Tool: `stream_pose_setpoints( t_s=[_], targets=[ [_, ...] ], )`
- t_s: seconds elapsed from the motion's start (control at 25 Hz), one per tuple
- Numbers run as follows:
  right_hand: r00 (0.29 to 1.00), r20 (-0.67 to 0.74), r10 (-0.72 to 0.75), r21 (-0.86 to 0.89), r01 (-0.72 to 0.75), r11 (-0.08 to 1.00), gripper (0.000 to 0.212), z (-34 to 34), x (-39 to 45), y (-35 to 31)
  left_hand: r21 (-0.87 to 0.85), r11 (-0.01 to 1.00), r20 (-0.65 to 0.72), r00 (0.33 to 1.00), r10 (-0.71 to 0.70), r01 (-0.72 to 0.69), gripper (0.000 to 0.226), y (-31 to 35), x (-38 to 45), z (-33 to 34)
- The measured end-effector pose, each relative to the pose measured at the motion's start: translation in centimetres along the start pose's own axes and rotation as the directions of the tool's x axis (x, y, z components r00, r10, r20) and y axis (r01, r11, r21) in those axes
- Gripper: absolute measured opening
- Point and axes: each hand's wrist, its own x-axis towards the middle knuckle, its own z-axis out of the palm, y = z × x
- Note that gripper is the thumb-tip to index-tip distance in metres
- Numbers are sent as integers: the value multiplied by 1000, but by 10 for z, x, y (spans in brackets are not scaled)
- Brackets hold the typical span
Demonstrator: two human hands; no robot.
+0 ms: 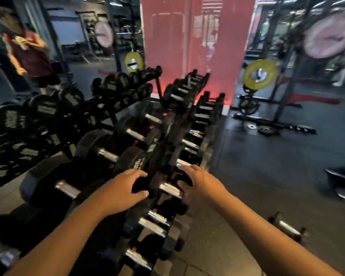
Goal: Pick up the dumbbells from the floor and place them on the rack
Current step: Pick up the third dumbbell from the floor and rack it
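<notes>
A black dumbbell [168,189] with a chrome handle lies across the rack [163,124] in front of me, among rows of other black dumbbells. My left hand [124,188] curls around its left head, thumb below and fingers above. My right hand [197,182] cups its right head. Both hands touch the dumbbell's ends. Another dumbbell [288,229] lies on the floor to the lower right, apart from both hands.
A mirror on the left reflects the rack and a person in a red shirt [30,54]. Squat racks with yellow plates [260,74] stand at the back right. Small plates [266,129] lie on the floor. Someone's shoes [341,176] show at the right edge.
</notes>
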Motion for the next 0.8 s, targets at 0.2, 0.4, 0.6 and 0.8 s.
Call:
stream_pose_setpoints(
  t_s=[0.2, 0.4, 0.6, 0.8],
  targets=[
    [973, -93, 210, -77, -217, 973, 55, -24, -53, 79, 47, 956, 109, 953, 283, -290, 67, 81, 75, 53],
    [867, -176, 467, -88, -486, 870, 62, -52, -105, 189, 91, 854, 258, 840, 477, -513, 75, 196, 158, 120],
    [752, -225, 619, -64, -645, 761, 61, -91, -143, 308, 69, 775, 315, 750, 581, -629, 75, 324, 234, 191],
    [632, -206, 747, -53, -770, 636, 61, -111, -184, 414, 75, 712, 367, 683, 632, -699, 76, 431, 293, 259]
  ],
)
